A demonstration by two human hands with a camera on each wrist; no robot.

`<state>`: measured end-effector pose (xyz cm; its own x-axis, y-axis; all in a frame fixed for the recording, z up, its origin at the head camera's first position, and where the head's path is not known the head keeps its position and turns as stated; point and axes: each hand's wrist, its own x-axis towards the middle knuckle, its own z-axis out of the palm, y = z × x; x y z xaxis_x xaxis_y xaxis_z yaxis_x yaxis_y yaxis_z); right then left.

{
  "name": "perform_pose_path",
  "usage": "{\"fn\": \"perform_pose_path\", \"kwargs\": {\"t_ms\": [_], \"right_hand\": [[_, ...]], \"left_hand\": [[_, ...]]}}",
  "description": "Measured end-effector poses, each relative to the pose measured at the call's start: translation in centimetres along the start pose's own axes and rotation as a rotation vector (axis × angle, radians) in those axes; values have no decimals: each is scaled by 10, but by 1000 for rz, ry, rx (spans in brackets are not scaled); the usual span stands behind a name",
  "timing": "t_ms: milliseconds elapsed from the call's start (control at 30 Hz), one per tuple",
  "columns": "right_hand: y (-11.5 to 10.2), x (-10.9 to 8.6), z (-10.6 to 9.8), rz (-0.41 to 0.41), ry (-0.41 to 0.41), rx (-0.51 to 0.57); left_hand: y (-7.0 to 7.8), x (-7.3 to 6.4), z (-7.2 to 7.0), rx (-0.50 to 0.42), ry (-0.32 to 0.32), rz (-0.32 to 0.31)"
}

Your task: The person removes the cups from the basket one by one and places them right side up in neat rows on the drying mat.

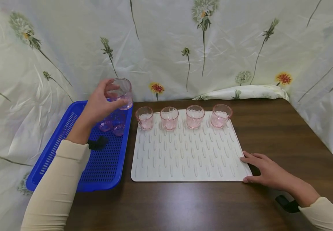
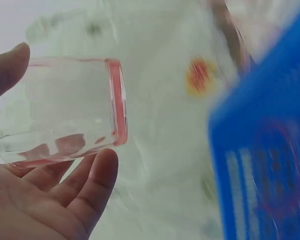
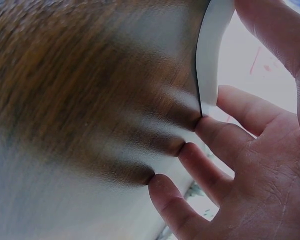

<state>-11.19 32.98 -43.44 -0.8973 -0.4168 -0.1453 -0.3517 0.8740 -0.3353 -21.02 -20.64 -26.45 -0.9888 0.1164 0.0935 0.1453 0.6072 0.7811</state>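
My left hand [image 1: 98,101] holds a clear pink-tinted drinking glass [image 1: 126,98] by its sides, above the far end of a blue basket [image 1: 121,160]. In the left wrist view, the thumb and fingers lie on opposite sides of this glass [image 2: 75,110], whose rim is pink. A few more pink glasses [image 1: 118,123] are inside the basket, partly hidden by the left arm. At the near right corner of a white ridged mat [image 1: 183,154], my right hand [image 1: 270,170] touches the edge, its fingers extended and several fingertips on the table [image 3: 90,100].
Along the mat's far edge stands a row of several pink glasses [image 1: 195,117]. A floral cloth [image 1: 160,48] hangs behind the brown wooden table, with a rolled fold [image 1: 244,93] at the back edge. The basket stands left of the mat.
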Motion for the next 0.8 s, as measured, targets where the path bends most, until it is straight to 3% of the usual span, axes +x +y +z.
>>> {"fn": "perform_pose_path", "kwargs": {"t_ms": [267,800], "right_hand": [[-1,-1,0,4,-3,3],[-2,0,-2,8,-6,10]], "left_hand": [[34,3,39,-17,-124,116],[68,14,95,-70,-243,202]]}}
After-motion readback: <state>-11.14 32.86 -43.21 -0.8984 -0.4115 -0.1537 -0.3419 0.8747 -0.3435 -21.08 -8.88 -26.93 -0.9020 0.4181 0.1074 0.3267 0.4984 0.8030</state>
